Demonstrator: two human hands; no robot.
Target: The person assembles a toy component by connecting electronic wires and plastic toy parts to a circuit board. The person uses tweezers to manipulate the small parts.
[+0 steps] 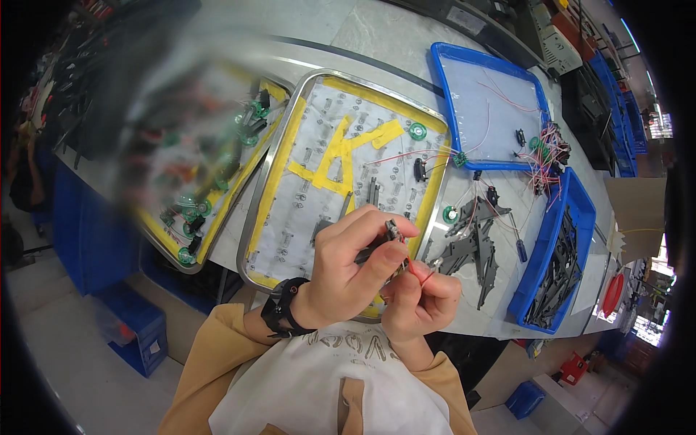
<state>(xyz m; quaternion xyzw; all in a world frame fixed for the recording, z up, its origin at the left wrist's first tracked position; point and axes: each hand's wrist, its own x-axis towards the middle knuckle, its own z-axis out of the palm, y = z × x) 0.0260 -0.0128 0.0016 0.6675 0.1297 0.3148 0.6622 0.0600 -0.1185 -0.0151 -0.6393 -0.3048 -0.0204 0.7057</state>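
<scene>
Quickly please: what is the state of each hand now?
Left hand: closed, holding a small dark part between its fingers.
Right hand: closed, pinching thin red wires.

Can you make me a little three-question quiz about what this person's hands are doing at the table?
1. True or false: the left hand holds a small dark part.
2. What colour is the wire pinched by the right hand? A) red B) blue C) yellow
3. What colour tape marks the metal tray in front of the hands?

Key: 1 true; 2 A; 3 yellow.
</scene>
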